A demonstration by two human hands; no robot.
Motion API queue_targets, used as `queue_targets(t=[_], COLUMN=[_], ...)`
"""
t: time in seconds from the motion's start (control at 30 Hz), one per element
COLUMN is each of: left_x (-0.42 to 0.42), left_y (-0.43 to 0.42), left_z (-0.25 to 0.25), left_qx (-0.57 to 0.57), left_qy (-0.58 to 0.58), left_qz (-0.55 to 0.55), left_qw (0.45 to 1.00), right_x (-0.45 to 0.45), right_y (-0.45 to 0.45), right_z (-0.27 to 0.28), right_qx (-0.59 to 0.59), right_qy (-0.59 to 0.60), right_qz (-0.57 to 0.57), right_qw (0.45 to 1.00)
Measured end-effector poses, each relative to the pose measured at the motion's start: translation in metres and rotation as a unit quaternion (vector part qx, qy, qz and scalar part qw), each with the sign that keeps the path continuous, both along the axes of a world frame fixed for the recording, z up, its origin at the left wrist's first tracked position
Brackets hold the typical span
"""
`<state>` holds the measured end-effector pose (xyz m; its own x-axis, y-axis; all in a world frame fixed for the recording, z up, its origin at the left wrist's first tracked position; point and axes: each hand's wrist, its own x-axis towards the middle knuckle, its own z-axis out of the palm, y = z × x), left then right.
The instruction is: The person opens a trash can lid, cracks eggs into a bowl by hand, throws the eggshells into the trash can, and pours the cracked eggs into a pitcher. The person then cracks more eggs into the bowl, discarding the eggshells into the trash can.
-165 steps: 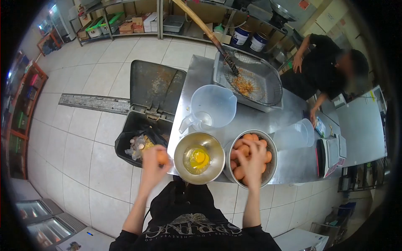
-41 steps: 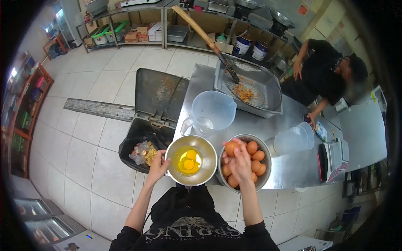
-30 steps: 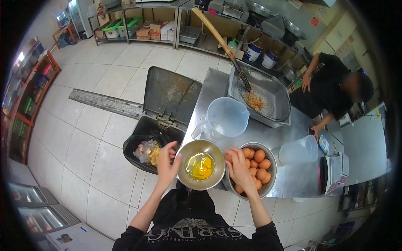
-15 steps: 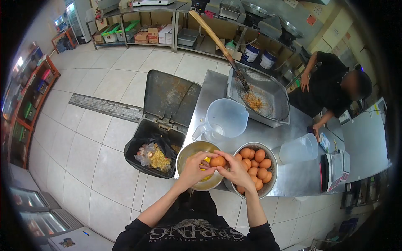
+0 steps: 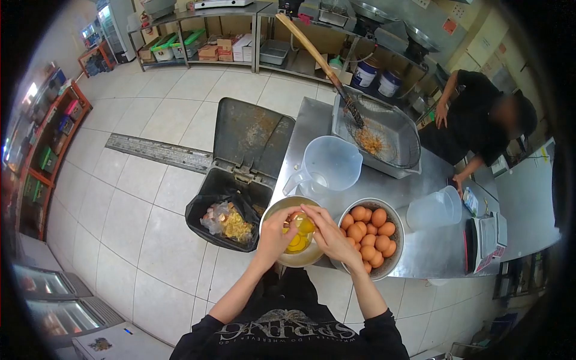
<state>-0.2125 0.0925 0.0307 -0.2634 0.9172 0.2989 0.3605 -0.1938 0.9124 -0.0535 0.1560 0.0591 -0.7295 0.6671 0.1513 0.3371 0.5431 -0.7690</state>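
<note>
Both my hands are together over a metal bowl [image 5: 303, 260] with yellow yolks [image 5: 297, 243] in it. My left hand [image 5: 276, 239] and my right hand [image 5: 326, 230] grip a cracked egg [image 5: 305, 223] between their fingertips. Its shell is parted, and clear and yellow egg shows below the fingers; most of the shell is hidden. Just right of my right hand stands a bowl of whole brown eggs, its rim [image 5: 403, 245] touching or close to my forearm. Behind the yolk bowl is a clear plastic jug [image 5: 330, 165].
On the steel table [image 5: 312, 117] are a grey basin [image 5: 399, 123] with a long-handled strainer [image 5: 321, 57], a second plastic container [image 5: 435, 209] and a scale [image 5: 486, 237]. An open bin [image 5: 204, 201] with shells stands at left. A person in black [image 5: 465, 120] leans at the far right.
The brown egg was whole between my fingers; now it is split and its contents hang over the bowl. My hands have tilted inward over the bowl. The view has shifted slightly.
</note>
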Motion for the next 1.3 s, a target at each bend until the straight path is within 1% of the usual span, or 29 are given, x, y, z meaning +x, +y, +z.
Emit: queue_targets(t=[0.07,0.17,0.23,0.27,0.33,0.37,0.43,0.47,0.5,0.53,0.57,0.6,0.63,0.67,0.77,0.83,0.87,0.9,0.93,0.97,1.0,1.03,1.07,1.1,1.17,1.2,1.23,1.27,1.3], left_x=[-0.009,-0.010,0.000,0.006,0.013,0.003,-0.038,-0.061,-0.080,-0.081,-0.081,-0.081,-0.088,-0.092,-0.102,-0.101,-0.100,-0.099,-0.098,-0.096,-0.095,-0.094,-0.094,-0.091,-0.080,-0.074,-0.069,-0.062,-0.051], left_y=[0.001,0.003,0.003,0.002,0.000,-0.009,-0.028,-0.034,-0.036,-0.037,-0.035,-0.031,-0.032,-0.034,-0.031,-0.036,-0.040,-0.043,-0.046,-0.047,-0.048,-0.048,-0.049,-0.048,-0.044,-0.042,-0.039,-0.036,-0.032], left_z=[0.006,0.009,0.006,0.002,-0.006,-0.005,-0.002,-0.009,-0.023,-0.033,-0.041,-0.045,-0.048,-0.051,-0.061,-0.055,-0.052,-0.051,-0.051,-0.052,-0.055,-0.061,-0.064,-0.062,-0.052,-0.048,-0.043,-0.037,-0.028], left_qx=[-0.008,-0.028,-0.053,-0.054,-0.035,-0.056,-0.117,-0.125,-0.224,-0.227,-0.251,-0.268,-0.240,-0.243,-0.097,-0.098,-0.105,-0.108,-0.119,-0.128,-0.129,-0.125,-0.120,-0.120,-0.106,-0.107,-0.098,-0.088,-0.079], left_qy=[-0.021,-0.043,-0.041,-0.044,-0.119,-0.072,-0.067,0.013,0.095,0.098,0.206,0.307,0.227,0.228,0.104,0.136,0.168,0.164,0.166,0.168,0.166,0.146,0.127,0.128,0.100,0.101,0.089,0.077,0.083], left_qz=[-0.017,-0.061,-0.091,-0.100,-0.085,-0.031,0.039,0.088,0.111,0.110,0.209,0.305,0.300,0.299,0.311,0.319,0.325,0.331,0.355,0.377,0.382,0.376,0.368,0.369,0.341,0.340,0.321,0.302,0.311], left_qw=[1.000,0.997,0.994,0.993,0.989,0.995,0.990,0.988,0.964,0.963,0.922,0.861,0.895,0.894,0.940,0.933,0.925,0.923,0.912,0.902,0.900,0.906,0.913,0.913,0.929,0.929,0.938,0.946,0.944], right_x=[0.003,0.003,-0.005,-0.008,-0.014,-0.003,0.050,0.073,0.085,0.093,0.096,0.094,0.091,0.089,0.085,0.085,0.092,0.097,0.099,0.099,0.091,0.082,0.075,0.063,0.058,0.054,0.048,0.044,0.047], right_y=[0.002,0.002,-0.008,-0.012,-0.020,-0.022,-0.003,0.003,0.004,0.004,0.006,0.008,0.005,0.001,0.003,0.009,0.014,0.019,0.022,0.025,0.026,0.027,0.026,0.023,0.021,0.019,0.017,0.015,0.016], right_z=[0.003,0.015,0.016,0.018,0.029,0.045,0.031,0.021,0.012,0.005,0.000,0.003,0.009,0.012,0.019,0.015,0.002,-0.012,-0.027,-0.043,-0.040,-0.038,-0.033,-0.017,-0.009,-0.007,-0.003,-0.001,-0.012], right_qx=[0.017,0.016,0.024,0.023,0.163,0.184,0.161,0.135,0.130,0.069,0.011,0.015,0.010,0.001,-0.001,0.012,0.020,0.025,0.025,-0.246,-0.394,-0.501,-0.502,-0.477,-0.375,-0.375,-0.092,0.205,0.216], right_qy=[0.020,-0.016,-0.023,-0.027,-0.012,-0.026,-0.062,-0.097,-0.096,-0.161,-0.222,-0.219,-0.255,-0.292,-0.296,-0.307,-0.155,-0.001,-0.006,0.271,0.409,0.545,0.544,0.530,0.461,0.462,0.280,0.058,-0.025], right_qz=[0.028,-0.002,-0.090,-0.099,-0.097,-0.118,-0.154,-0.185,-0.185,-0.118,-0.048,-0.048,-0.039,-0.030,-0.037,-0.038,-0.055,-0.068,-0.058,-0.086,-0.108,-0.137,-0.136,-0.176,-0.191,-0.192,-0.196,-0.174,-0.109], right_qw=[0.999,1.000,0.995,0.994,0.982,0.975,0.973,0.969,0.969,0.978,0.974,0.974,0.966,0.956,0.955,0.951,0.986,0.997,0.998,0.927,0.816,0.658,0.658,0.679,0.781,0.780,0.935,0.961,0.970])
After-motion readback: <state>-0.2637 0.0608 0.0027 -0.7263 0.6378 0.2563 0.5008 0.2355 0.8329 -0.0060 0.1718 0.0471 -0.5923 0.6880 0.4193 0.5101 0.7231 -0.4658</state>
